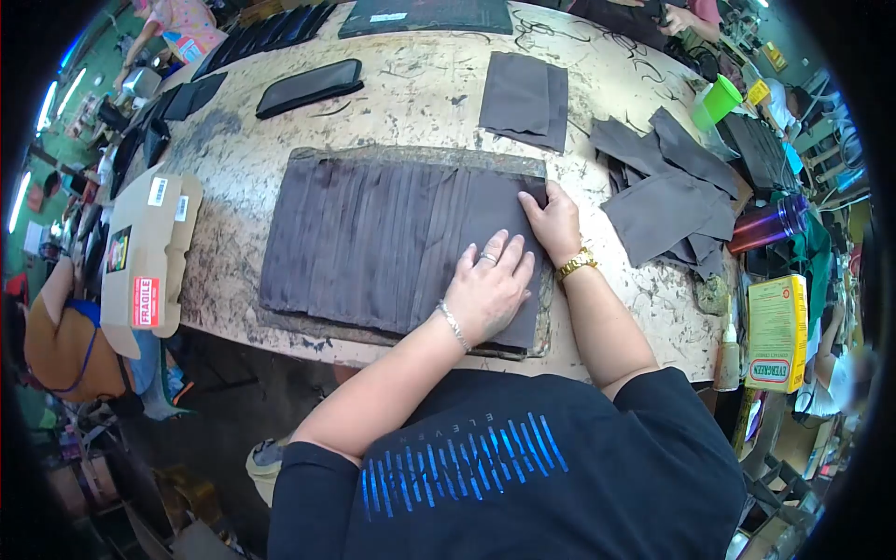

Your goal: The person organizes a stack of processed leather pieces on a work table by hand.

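Overlapping dark fabric-like strips (364, 243) cover a worn board (420, 156) on the table. My left hand (492, 287), wearing a ring and a bracelet, lies palm down on the rightmost dark piece, fingers extended. At the board's upper right edge is my right hand (554, 222), with a gold watch on the wrist. Its thumb rests on the dark piece, apart from the index finger; the other fingers are mostly hidden. Loose dark pieces (667, 210) lie in a pile to the right, and a neater stack (523, 96) sits above the board.
The stained table (224, 224) holds a black case (310, 88) and a green cup (717, 103). A purple bottle (767, 225) and a yellow box (777, 333) stand at right. A cardboard piece (140, 257) is at left. Other people are around the table.
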`<action>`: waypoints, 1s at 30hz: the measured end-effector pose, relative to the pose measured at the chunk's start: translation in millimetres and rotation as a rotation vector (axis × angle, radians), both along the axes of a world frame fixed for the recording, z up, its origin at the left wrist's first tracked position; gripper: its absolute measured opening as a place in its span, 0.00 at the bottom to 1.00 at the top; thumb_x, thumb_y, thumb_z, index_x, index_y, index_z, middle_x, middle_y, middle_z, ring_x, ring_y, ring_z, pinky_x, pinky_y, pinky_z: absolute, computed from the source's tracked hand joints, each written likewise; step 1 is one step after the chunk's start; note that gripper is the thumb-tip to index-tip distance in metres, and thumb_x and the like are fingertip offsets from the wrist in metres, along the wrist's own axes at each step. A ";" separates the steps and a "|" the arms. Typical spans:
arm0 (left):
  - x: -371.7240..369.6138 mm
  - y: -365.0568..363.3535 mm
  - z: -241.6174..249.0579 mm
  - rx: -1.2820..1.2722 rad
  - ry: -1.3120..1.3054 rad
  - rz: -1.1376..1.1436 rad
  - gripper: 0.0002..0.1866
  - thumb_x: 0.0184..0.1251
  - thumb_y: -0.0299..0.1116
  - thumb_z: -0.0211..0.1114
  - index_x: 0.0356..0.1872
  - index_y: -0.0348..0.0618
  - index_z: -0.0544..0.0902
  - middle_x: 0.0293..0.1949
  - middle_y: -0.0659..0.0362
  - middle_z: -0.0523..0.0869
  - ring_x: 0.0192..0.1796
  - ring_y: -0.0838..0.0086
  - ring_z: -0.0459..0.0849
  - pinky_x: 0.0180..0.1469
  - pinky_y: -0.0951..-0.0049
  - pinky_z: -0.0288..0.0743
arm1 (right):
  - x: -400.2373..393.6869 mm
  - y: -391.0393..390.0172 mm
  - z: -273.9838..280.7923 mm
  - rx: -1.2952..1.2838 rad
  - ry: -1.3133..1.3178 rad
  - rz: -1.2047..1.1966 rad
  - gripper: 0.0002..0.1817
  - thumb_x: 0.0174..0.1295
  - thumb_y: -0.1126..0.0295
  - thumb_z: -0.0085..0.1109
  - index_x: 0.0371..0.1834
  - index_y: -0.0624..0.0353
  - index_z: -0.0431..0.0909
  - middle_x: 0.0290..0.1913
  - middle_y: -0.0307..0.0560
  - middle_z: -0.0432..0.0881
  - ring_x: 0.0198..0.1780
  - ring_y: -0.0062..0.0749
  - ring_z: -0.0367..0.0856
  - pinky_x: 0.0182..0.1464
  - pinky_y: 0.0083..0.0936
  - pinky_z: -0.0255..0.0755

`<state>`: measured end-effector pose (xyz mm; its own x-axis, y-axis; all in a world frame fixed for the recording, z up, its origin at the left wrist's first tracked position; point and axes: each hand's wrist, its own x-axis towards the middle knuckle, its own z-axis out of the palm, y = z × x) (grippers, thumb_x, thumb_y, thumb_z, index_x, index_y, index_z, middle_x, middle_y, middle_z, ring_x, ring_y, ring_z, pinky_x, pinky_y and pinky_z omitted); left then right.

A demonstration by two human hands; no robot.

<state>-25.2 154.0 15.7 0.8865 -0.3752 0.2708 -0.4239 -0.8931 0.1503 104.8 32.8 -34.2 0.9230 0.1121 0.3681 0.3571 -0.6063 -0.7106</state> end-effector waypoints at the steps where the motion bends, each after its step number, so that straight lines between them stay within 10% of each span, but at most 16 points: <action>1: 5.6 -0.7 -11.4 0.024 0.075 0.007 0.25 0.55 0.44 0.60 0.54 0.47 0.72 0.57 0.55 0.69 0.62 0.62 0.64 0.56 0.53 0.64 | -0.9 -2.3 4.4 -0.094 0.093 -0.013 0.17 0.50 0.63 0.63 0.32 0.66 0.72 0.30 0.61 0.77 0.34 0.53 0.77 0.36 0.36 0.72; 8: 5.9 4.8 -41.1 -0.062 0.154 0.025 0.26 0.60 0.48 0.53 0.60 0.53 0.67 0.63 0.57 0.61 0.67 0.64 0.54 0.63 0.51 0.52 | 58.3 2.1 31.5 -0.210 -0.374 0.137 0.13 0.50 0.69 0.60 0.39 0.59 0.74 0.37 0.50 0.75 0.42 0.44 0.73 0.45 0.34 0.68; 18: 5.6 7.3 -40.0 -0.119 0.161 0.031 0.28 0.59 0.49 0.55 0.60 0.54 0.66 0.63 0.60 0.61 0.67 0.67 0.54 0.64 0.56 0.48 | 137.1 25.7 52.5 -0.856 -0.003 0.444 0.08 0.52 0.69 0.51 0.29 0.59 0.79 0.37 0.48 0.78 0.43 0.44 0.76 0.45 0.35 0.71; 24: 18.7 22.7 -25.6 -0.554 0.452 0.014 0.30 0.63 0.50 0.51 0.63 0.45 0.62 0.58 0.52 0.67 0.66 0.61 0.57 0.64 0.56 0.47 | 156.8 20.1 48.3 -0.635 0.002 0.423 0.09 0.52 0.68 0.49 0.28 0.62 0.76 0.32 0.55 0.78 0.37 0.48 0.77 0.41 0.35 0.71; 30: 76.5 46.3 11.2 -0.854 0.282 -0.087 0.20 0.65 0.39 0.54 0.52 0.34 0.72 0.49 0.49 0.75 0.50 0.62 0.76 0.52 0.70 0.68 | 179.8 13.0 49.3 -0.264 0.155 0.317 0.11 0.52 0.66 0.48 0.28 0.63 0.73 0.27 0.57 0.78 0.32 0.47 0.77 0.36 0.33 0.70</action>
<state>51.3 200.3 26.9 0.9399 -0.2150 0.2652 -0.3321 -0.3961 0.8560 284.6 45.8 15.1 0.8699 0.4704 0.1483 0.4560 -0.6522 -0.6056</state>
